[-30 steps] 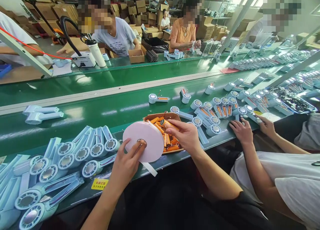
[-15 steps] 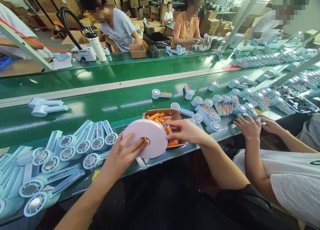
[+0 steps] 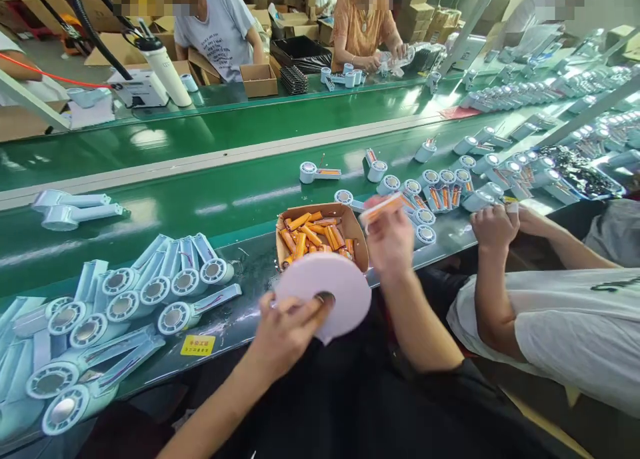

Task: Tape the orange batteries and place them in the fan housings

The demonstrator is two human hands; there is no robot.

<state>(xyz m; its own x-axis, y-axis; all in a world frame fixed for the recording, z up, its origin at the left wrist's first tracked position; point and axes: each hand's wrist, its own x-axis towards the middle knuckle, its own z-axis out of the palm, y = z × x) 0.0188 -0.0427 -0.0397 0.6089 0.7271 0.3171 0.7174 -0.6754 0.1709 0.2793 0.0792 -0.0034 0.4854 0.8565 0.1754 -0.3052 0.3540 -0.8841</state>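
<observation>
My left hand (image 3: 295,326) grips a large, flat, pale pink roll of tape (image 3: 345,286), its fingers hooked into the centre hole. In my right hand (image 3: 395,242), raised beyond the roll, is an orange battery (image 3: 383,208) with a white strip along it; motion blurs this hand a little. A cardboard box (image 3: 361,229) full of loose orange batteries (image 3: 313,232) lies just behind the roll, between my hands. The roll overlaps the box's front edge.
Pale blue fan-shaped housings (image 3: 120,306) crowd the bench at left. More housings with orange batteries in their handles (image 3: 447,196) lie at right. A green conveyor belt (image 3: 225,199) runs behind. A co-worker's hands (image 3: 495,229) work at right; other people sit across.
My right hand has lifted away from the box, up and to the right, with a battery. The tape roll and my left hand have moved right and toward me, uncovering more of the box.
</observation>
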